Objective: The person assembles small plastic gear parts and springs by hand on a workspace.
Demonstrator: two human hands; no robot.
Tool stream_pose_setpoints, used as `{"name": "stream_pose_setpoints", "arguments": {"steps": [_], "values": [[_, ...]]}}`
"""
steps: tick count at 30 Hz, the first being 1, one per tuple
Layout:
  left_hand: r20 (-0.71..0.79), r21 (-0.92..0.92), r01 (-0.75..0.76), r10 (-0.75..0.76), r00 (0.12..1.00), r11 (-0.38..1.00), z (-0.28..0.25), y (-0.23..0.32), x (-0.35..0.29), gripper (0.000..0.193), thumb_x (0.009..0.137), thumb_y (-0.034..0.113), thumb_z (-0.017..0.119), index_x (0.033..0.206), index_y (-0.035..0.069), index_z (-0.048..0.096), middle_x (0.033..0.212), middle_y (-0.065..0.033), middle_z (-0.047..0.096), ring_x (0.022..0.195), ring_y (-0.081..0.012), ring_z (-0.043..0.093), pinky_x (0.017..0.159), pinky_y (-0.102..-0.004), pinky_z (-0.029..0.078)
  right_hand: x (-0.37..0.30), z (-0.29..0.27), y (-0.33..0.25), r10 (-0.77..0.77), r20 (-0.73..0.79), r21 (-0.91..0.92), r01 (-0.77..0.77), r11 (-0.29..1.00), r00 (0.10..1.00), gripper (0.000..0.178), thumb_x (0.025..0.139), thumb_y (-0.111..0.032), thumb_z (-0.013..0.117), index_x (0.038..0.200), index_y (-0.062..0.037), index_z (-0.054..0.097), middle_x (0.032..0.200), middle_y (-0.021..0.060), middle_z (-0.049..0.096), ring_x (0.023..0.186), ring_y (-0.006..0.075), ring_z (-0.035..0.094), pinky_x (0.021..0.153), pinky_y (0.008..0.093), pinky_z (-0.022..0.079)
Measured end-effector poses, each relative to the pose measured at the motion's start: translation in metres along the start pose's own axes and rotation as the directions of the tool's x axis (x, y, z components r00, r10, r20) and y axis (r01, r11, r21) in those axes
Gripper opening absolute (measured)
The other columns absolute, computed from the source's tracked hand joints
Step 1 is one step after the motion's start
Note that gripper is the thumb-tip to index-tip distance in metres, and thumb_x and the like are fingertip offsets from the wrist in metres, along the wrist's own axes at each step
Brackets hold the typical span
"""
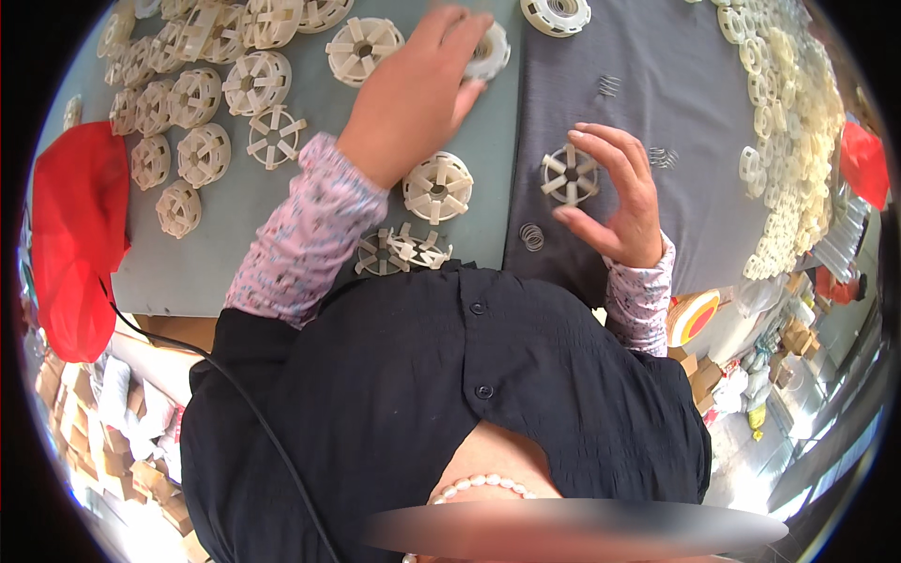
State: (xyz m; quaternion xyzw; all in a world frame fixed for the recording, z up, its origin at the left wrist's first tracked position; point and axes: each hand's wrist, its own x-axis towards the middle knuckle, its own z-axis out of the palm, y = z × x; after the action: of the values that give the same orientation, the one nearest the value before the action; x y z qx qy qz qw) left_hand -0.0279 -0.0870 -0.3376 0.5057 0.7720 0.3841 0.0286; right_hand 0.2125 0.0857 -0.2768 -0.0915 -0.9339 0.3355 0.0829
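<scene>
At the far middle, my left hand is closed on a white plastic ring, its thumb and fingers on opposite sides; the fingertips are slightly blurred. My right hand curves with finger and thumb apart around a small spoked plastic wheel on the dark grey cloth. Whether the fingertips touch that wheel is unclear. Metal coil springs lie near this hand, some beyond it and to its right. Below my left wrist sits a round slotted plastic piece.
Several round slotted pieces cover the table's left side. Open spoked wheels lie at the near edge. Another ring with a coil inside is at the far edge. Small pale rings pile up at right. Red cloth hangs at left.
</scene>
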Motion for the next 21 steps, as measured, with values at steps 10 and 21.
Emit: {"name": "stream_pose_setpoints", "arguments": {"steps": [10,21], "values": [[0.203,-0.515,0.312,-0.24,0.949,0.798,-0.016,0.005,-0.033,0.057,0.091,0.008,0.087,0.144,0.007,0.066,0.146,-0.0105,0.067,0.066,-0.0102,0.06,0.064,-0.0264,0.053,-0.007,-0.012,0.0,0.123,0.126,-0.013,-0.123,0.992,0.984,0.076,0.072,-0.006,0.096,0.144,-0.011,0.07,0.14,0.0122,0.065,0.126,0.0339,0.067,0.104,0.043,0.059],[-0.077,-0.089,-0.035,0.028,0.997,0.995,-0.017,0.009,-0.022,0.033,0.088,0.009,0.086,0.12,0.008,0.076,0.126,-0.0052,0.072,0.082,-0.0198,0.069,0.069,-0.0327,0.056,-0.009,-0.007,0.007,0.196,0.143,0.027,-0.202,0.979,0.97,0.071,0.076,-0.006,0.096,0.143,-0.0096,0.071,0.129,0.0086,0.067,0.104,0.0241,0.072,0.081,0.0354,0.061]]}}
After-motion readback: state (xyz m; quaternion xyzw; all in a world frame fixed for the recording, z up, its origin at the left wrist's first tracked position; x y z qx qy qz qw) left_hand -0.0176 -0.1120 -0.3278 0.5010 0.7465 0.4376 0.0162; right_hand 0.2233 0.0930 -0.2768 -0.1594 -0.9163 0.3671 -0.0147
